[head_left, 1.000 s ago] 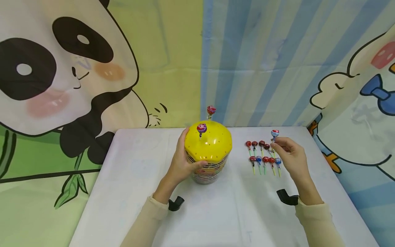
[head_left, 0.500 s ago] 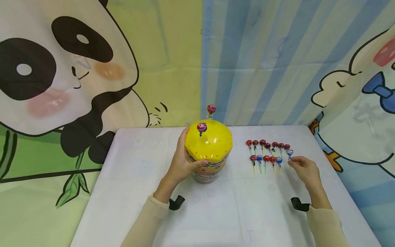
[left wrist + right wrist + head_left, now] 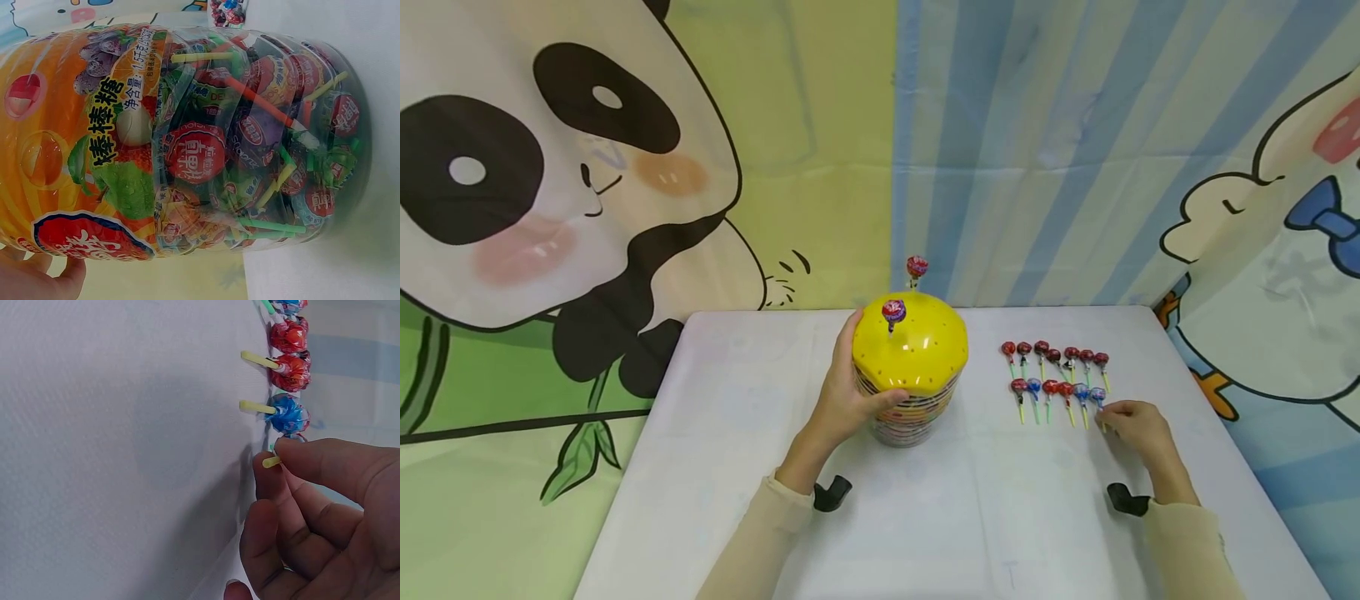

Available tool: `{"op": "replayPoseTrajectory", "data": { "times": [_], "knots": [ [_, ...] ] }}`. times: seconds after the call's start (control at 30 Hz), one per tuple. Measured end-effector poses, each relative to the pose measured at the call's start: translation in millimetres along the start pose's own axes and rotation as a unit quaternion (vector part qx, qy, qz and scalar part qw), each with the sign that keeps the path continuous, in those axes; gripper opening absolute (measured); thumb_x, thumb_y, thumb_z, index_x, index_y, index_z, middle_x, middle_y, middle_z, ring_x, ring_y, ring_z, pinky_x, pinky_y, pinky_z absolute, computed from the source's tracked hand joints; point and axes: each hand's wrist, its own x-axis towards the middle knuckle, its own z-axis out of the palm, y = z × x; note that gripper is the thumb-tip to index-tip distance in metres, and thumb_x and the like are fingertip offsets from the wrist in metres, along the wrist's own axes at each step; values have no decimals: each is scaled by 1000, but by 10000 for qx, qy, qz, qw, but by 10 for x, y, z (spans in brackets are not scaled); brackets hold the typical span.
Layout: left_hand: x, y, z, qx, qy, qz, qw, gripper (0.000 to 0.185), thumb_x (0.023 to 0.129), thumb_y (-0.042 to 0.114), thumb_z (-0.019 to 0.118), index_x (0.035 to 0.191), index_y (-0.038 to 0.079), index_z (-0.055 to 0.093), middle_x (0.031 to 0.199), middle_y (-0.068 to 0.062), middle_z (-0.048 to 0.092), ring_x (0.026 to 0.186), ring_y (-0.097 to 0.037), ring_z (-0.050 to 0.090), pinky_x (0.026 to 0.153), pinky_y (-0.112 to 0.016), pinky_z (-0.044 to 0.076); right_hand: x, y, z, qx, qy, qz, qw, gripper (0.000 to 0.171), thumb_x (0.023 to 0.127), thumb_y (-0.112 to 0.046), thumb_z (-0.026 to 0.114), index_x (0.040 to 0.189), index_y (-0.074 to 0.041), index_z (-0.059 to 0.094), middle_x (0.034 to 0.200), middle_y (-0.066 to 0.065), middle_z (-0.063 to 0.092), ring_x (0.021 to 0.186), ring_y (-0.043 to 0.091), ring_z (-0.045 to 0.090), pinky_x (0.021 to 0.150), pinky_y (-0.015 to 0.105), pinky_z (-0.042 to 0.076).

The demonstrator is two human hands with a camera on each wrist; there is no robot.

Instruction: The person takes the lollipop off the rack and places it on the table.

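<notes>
My left hand (image 3: 850, 404) grips the side of a clear plastic jar with a yellow lid (image 3: 917, 354), thumb across the front. Through the jar's wall (image 3: 250, 144) in the left wrist view, many wrapped lollipops show. Two lollipops stand upright on the dotted lid, a purple-red one (image 3: 893, 312) in front and a red one (image 3: 917, 267) behind. At the right end of the nearer row on the table, my right hand (image 3: 1142, 429) pinches a blue-wrapped lollipop (image 3: 1097, 395) by its yellow stick (image 3: 271, 462). Its head is mostly hidden in the right wrist view.
Two rows of lollipops lie on the white table (image 3: 917, 525) right of the jar. A dark red lollipop (image 3: 1101, 360) ends the farther row; a blue one (image 3: 1081, 393) lies beside my right fingers. A cartoon-printed backdrop (image 3: 820, 167) hangs behind the table.
My right hand has carried the blue-wrapped lollipop from above the farther row, right and toward me, down to the nearer row's right end. My left hand stays on the jar.
</notes>
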Motion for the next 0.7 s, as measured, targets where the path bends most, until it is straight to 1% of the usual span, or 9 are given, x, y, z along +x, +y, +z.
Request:
{"op": "replayPoseTrajectory", "data": {
  "times": [0.13, 0.23, 0.37, 0.5, 0.6, 0.7],
  "knots": [
    [-2, 4, -2, 17, 9, 30, 10000, 114, 74, 62, 81, 159, 38, 9, 155, 12, 31, 132, -15, 42, 110, -49, 36, 22, 2, 25, -70, -9, 45, 10000, 38, 98, -27, 63, 111, 9, 66, 92, 13, 65, 88, 31, 53, 69, 40, 44],
    [1, 4, -2, 12, 9, 38, 10000, 113, 75, 61, 80, 159, 38, 9, 155, 12, 31, 132, -15, 42, 110, -49, 36, 27, -3, 27, -167, 7, 38, 9999, 39, 98, -28, 62, 113, 8, 65, 97, 17, 65, 90, 33, 52, 71, 42, 44],
    [2, 12, -4, 9, 11, 7, 10000, 112, 75, 61, 80, 159, 38, 8, 155, 13, 31, 132, -14, 42, 111, -49, 35, 26, -10, 6, -365, 88, -102, 9992, 41, 98, -30, 61, 112, 9, 66, 100, 20, 65, 90, 33, 53, 69, 40, 45],
    [0, 21, -9, 2, 10, -22, 10000, 112, 74, 63, 80, 159, 39, 9, 155, 13, 30, 133, -15, 41, 112, -48, 34, 13, -20, -7, -524, 171, -160, 9984, 40, 97, -29, 62, 110, 9, 67, 98, 20, 66, 88, 32, 54, 66, 38, 45],
    [-2, 28, -12, 2, 14, -24, 10000, 112, 74, 63, 80, 158, 39, 10, 155, 12, 30, 133, -16, 41, 112, -48, 34, -15, -56, -13, -561, 251, -87, 9981, 40, 97, -28, 62, 111, 9, 66, 105, 25, 64, 91, 36, 54, 69, 43, 47],
    [-6, 29, -15, -18, -3, -36, 10000, 112, 74, 62, 80, 158, 38, 10, 155, 12, 30, 133, -16, 41, 112, -48, 34, -66, -139, 0, -428, 491, -48, 9979, 42, 98, -29, 61, 116, 8, 65, 113, 28, 62, 95, 38, 54, 73, 48, 49]
  ]
}}
